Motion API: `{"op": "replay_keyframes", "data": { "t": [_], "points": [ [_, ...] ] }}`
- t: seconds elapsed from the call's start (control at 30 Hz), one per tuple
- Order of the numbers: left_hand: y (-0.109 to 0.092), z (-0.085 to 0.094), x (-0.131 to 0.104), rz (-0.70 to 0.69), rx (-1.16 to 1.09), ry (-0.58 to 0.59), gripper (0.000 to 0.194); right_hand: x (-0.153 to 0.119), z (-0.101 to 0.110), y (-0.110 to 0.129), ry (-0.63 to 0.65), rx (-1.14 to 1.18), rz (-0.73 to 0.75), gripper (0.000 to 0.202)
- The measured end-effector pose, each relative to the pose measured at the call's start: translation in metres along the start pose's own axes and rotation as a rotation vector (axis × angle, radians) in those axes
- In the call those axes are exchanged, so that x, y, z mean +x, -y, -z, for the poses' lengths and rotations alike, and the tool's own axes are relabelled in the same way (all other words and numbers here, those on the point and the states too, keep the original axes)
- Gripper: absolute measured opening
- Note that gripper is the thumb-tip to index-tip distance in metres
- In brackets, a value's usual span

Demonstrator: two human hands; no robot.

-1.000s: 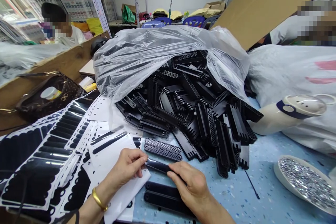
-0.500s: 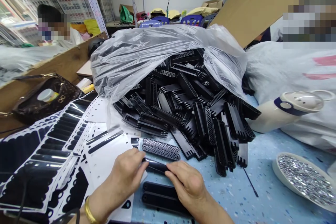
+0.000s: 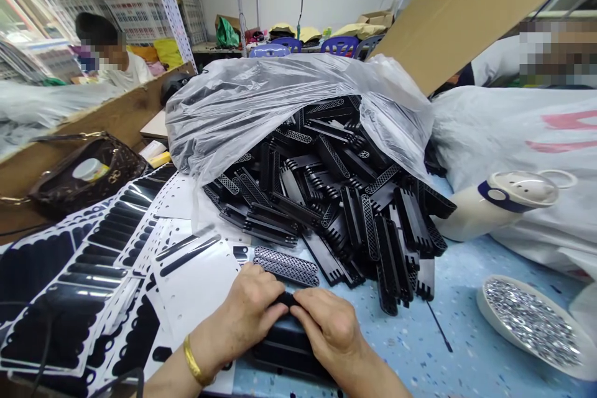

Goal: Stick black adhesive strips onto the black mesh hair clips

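My left hand [image 3: 254, 305], with a gold bangle on its wrist, and my right hand [image 3: 329, 320] meet near the table's front edge. Between them they grip a small black strip [image 3: 286, 300], mostly hidden by the fingers. Just below lie black handle pieces [image 3: 284, 351], partly covered by my right hand. Two pieces with a silver lattice pattern [image 3: 286, 266] rest side by side beyond my hands. Further back, a large heap of black slotted pieces [image 3: 321, 180] spills from a clear plastic bag [image 3: 233, 93].
Sheets of black stickers [image 3: 84, 280] cover the left, with a brown handbag [image 3: 88, 168] behind. A cream bottle [image 3: 494, 199] and a bowl of small shiny parts [image 3: 532, 323] are at right. A person [image 3: 109, 50] is at the far left.
My left hand has moved right, closer to my right hand, and the fingers now cover most of the black strip. The camera view has shifted slightly.
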State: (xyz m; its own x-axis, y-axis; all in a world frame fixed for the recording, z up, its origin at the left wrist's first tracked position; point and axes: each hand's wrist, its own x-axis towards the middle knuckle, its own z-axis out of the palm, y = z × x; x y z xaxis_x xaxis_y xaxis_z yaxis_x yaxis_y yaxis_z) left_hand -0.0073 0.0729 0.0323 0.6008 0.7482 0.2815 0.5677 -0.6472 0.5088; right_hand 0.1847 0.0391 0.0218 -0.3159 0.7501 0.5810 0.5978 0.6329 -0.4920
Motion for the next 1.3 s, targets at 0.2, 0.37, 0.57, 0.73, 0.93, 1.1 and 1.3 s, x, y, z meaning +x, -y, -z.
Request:
{"op": "replay_keyframes", "data": {
  "t": [0.2, 0.37, 0.57, 0.73, 0.93, 1.1, 1.3],
  "points": [
    [0.006, -0.01, -0.001, 0.117, -0.277, -0.085, 0.013, -0.001, -0.002, 0.0, 0.013, -0.124, 0.025, 0.018],
    [0.004, -0.006, 0.0, 0.183, -0.338, -0.074, 0.007, 0.002, -0.001, 0.003, 0.039, -0.121, 0.026, 0.021],
    [0.003, -0.002, 0.003, 0.206, -0.415, -0.078, 0.015, 0.005, 0.001, 0.001, 0.114, -0.129, 0.001, 0.021],
    [0.003, -0.004, 0.003, 0.27, -0.482, -0.091, 0.013, 0.002, 0.001, 0.0, 0.12, -0.118, 0.004, 0.018],
    [0.002, -0.002, 0.003, 0.224, -0.577, -0.075, 0.018, 0.003, -0.002, 0.004, 0.087, -0.112, -0.029, 0.019],
    [0.003, -0.004, 0.003, 0.257, -0.6, -0.07, 0.017, 0.005, 0.006, 0.003, 0.111, -0.039, -0.072, 0.017],
    [0.003, -0.005, 0.002, 0.299, -0.618, -0.052, 0.015, -0.016, 0.036, -0.009, -0.068, -0.11, -0.121, 0.01]
  ]
}}
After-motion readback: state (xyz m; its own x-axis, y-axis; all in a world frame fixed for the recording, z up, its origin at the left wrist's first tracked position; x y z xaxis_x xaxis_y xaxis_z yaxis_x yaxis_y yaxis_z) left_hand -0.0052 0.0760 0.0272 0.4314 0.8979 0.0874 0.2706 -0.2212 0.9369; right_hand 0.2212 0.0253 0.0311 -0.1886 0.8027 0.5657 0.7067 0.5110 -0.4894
